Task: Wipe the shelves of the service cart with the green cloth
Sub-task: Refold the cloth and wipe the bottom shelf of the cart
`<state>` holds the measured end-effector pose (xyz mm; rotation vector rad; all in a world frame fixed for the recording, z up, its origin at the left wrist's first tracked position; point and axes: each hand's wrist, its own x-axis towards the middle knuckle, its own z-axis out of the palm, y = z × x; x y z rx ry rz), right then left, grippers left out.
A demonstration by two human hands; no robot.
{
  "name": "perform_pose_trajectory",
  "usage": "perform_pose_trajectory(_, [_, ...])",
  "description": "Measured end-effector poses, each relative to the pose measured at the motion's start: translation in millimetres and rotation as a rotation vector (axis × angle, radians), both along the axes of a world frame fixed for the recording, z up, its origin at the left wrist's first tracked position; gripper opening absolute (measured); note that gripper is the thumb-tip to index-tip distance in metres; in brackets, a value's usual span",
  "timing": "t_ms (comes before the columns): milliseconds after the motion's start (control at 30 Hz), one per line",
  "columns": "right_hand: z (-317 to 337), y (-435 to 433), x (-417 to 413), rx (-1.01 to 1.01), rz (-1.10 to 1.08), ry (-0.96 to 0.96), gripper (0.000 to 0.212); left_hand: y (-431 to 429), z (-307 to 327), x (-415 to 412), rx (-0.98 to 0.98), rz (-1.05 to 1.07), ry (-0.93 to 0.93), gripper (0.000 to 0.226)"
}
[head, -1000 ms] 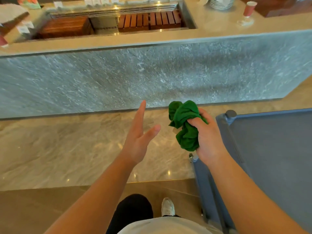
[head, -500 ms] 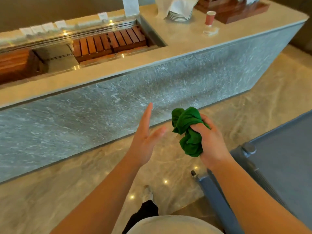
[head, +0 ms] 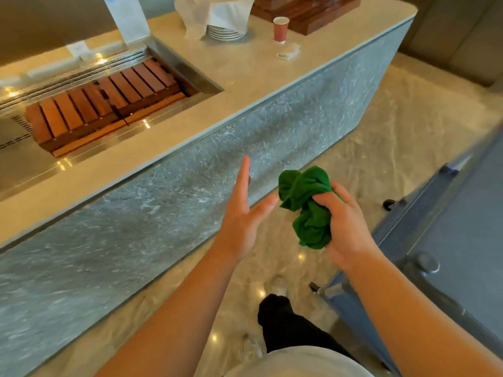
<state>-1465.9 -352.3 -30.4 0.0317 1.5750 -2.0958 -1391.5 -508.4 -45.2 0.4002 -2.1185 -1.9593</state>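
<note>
A: Status of the right hand (head: 344, 229)?
B: It is gripping the green cloth (head: 306, 205), which is bunching out above and left of its curled fingers (held in the air).
A: And the left hand (head: 241, 219)?
B: It is holding nothing, with its fingers straight and its thumb just beside the cloth. The service cart (head: 460, 240) is standing just right of the right hand.

The service cart (head: 462, 254) runs off the right edge, its lower shelves hidden beneath the top. The right hand (head: 345, 229) covers part of the green cloth (head: 302, 186).
</note>
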Motion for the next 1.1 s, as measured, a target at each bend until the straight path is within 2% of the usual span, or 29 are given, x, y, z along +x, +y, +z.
perform_pose_trajectory(333, [-21, -17, -114, -0.087, -0.242, -0.136, 0.022, -25, -5, -152, -0.097, -0.246, -0.051, 0.078])
perform_pose_trajectory(567, [-34, -15, -180, -0.149, -0.471, -0.286, 0.029, -25, -18, -246, -0.068, -0.397, -0.096, 0.081])
perform_pose_trajectory(800, [-40, -10, -236, -0.239, -0.630, -0.362, 0.036, -13, -34, -344, -0.097, -0.630, -0.108, 0.095])
perform_pose_trajectory(933, [-35, -19, -266, -0.288, -0.744, -0.391, 0.039, -7, -35, -401, -0.061, -0.830, -0.132, 0.091])
perform_pose_trajectory(1100, [-29, -29, -303, -0.467, -0.874, -0.350, 0.044, 1, -38, -464, -0.019, -1.049, -0.129, 0.084])
